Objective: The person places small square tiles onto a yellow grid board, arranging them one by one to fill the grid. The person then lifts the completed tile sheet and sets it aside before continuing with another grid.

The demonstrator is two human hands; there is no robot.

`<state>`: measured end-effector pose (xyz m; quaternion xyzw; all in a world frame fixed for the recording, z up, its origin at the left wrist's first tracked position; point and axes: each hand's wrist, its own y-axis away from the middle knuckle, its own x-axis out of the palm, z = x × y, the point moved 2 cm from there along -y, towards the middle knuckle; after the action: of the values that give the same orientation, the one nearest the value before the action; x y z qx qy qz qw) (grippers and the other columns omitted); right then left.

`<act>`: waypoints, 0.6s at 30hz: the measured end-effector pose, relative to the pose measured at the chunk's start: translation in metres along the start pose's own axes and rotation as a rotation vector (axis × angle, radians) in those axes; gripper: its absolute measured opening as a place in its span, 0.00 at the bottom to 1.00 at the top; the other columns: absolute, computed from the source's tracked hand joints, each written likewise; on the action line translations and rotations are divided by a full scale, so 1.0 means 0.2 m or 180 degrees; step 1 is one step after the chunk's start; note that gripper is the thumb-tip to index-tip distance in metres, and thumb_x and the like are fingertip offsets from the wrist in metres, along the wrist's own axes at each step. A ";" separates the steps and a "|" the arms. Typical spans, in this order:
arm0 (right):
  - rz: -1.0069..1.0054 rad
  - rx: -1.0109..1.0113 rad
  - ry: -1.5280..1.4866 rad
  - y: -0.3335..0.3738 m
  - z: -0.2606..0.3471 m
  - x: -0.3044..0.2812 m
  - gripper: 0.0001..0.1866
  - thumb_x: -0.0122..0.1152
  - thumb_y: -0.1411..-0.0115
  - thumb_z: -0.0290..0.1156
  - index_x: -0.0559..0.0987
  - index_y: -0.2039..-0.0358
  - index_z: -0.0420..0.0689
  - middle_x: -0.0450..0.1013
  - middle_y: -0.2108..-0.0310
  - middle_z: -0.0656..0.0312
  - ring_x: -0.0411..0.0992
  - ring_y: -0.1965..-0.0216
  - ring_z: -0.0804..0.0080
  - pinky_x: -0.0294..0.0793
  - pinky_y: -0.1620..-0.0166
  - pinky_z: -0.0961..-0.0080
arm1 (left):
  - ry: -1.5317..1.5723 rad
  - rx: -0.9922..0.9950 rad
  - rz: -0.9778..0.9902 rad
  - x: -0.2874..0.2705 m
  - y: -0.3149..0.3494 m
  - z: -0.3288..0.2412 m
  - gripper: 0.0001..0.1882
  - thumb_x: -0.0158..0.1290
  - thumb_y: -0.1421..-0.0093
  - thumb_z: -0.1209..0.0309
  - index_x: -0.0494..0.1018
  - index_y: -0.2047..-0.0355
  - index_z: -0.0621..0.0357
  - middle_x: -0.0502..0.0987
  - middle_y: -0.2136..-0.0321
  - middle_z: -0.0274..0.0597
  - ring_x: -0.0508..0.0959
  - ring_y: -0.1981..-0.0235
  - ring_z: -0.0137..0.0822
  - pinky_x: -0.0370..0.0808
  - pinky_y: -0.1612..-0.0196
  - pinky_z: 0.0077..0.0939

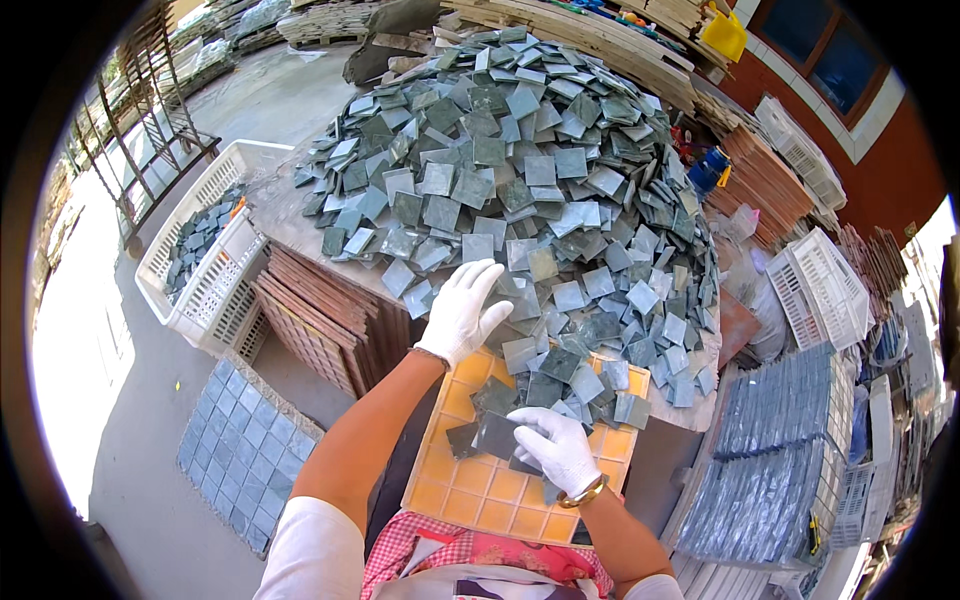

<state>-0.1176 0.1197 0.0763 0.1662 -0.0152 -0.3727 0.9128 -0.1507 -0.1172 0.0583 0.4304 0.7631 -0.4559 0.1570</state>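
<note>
Both my hands wear white gloves. My left hand (460, 315) reaches to the front edge of a large pile of grey-green square stone tiles (490, 150), its fingers stretched and its thumb apart. A dark square tile (496, 434) is pinched in my right hand (560, 452), over an orange grid tray (480, 489) in front of me. Loose tiles (545, 390) overlap in a heap on the tray's far and right part. The tray's near-left squares show bare orange between raised ridges.
At left stand a white plastic crate (215, 285) with tiles, stacked brown grid trays (310, 320) and a tile sheet (245, 450) on the floor. Wrapped tile stacks (760, 450) and white crates (820, 290) line the right. Planks (600, 50) lie behind the pile.
</note>
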 end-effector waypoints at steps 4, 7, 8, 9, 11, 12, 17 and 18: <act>-0.0130 0.0194 -0.0474 0.11 -0.06 0.07 0.13 0.56 0.40 0.26 0.77 0.55 0.36 0.77 0.69 0.61 0.75 0.73 0.79 0.76 0.68 0.82 | 0.1700 -0.1076 0.0662 -0.15 0.40 -0.15 0.24 0.50 0.36 0.64 0.65 0.43 0.62 0.75 0.60 0.42 0.75 0.60 0.31 0.72 0.54 0.25; -0.0154 0.0233 -0.0379 0.15 -0.10 0.11 0.13 0.56 0.40 0.26 0.77 0.54 0.37 0.77 0.69 0.61 0.76 0.73 0.79 0.76 0.68 0.81 | 0.2283 -0.1569 0.1384 -0.27 0.69 -0.33 0.30 0.57 0.42 0.62 0.63 0.41 0.59 0.77 0.65 0.41 0.79 0.66 0.33 0.75 0.59 0.25; -0.0134 0.0224 -0.0263 0.17 -0.10 0.13 0.13 0.56 0.39 0.26 0.77 0.54 0.38 0.77 0.69 0.61 0.76 0.73 0.79 0.76 0.68 0.82 | 0.2178 -0.1566 0.1365 -0.31 0.75 -0.37 0.29 0.57 0.42 0.64 0.63 0.41 0.60 0.77 0.64 0.42 0.79 0.65 0.33 0.75 0.58 0.25; -0.0100 0.0231 -0.0152 0.18 -0.12 0.15 0.13 0.57 0.39 0.26 0.77 0.54 0.38 0.77 0.69 0.61 0.75 0.73 0.79 0.76 0.68 0.82 | 0.2070 -0.1586 0.1348 -0.33 0.81 -0.40 0.28 0.57 0.42 0.67 0.64 0.42 0.60 0.77 0.64 0.42 0.79 0.64 0.33 0.75 0.57 0.25; 0.0086 0.0158 0.0207 0.20 -0.16 0.20 0.13 0.57 0.39 0.27 0.77 0.54 0.40 0.78 0.70 0.60 0.75 0.74 0.79 0.75 0.68 0.81 | 0.2081 -0.1931 0.0765 -0.35 0.95 -0.37 0.26 0.55 0.43 0.73 0.65 0.43 0.62 0.78 0.63 0.43 0.79 0.64 0.33 0.75 0.57 0.25; 0.0216 0.0085 0.0393 0.20 -0.20 0.24 0.13 0.56 0.39 0.27 0.77 0.54 0.40 0.77 0.70 0.60 0.76 0.74 0.79 0.75 0.68 0.80 | 0.1989 -0.2214 0.0398 -0.36 1.03 -0.34 0.24 0.53 0.44 0.77 0.67 0.45 0.64 0.79 0.62 0.43 0.79 0.64 0.32 0.75 0.57 0.24; 0.0342 -0.0968 0.1753 0.17 -0.32 0.40 0.12 0.55 0.40 0.31 0.80 0.58 0.43 0.78 0.68 0.53 0.78 0.67 0.61 0.76 0.63 0.71 | 0.1539 -0.2572 0.0009 -0.40 1.27 -0.26 0.19 0.53 0.45 0.78 0.73 0.52 0.63 0.79 0.62 0.45 0.79 0.64 0.34 0.75 0.57 0.25; 0.0461 -0.0970 0.1972 0.16 -0.36 0.42 0.12 0.56 0.41 0.32 0.79 0.58 0.45 0.77 0.67 0.52 0.75 0.65 0.53 0.75 0.62 0.66 | 0.1358 -0.2465 0.0112 -0.42 1.28 -0.28 0.18 0.54 0.46 0.78 0.73 0.53 0.63 0.78 0.62 0.46 0.79 0.64 0.35 0.75 0.58 0.25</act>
<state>-0.0240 0.1045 0.0112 0.1318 0.3065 -0.2368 0.9125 0.1116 -0.0596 -0.0024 0.4372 0.8855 -0.0345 0.1534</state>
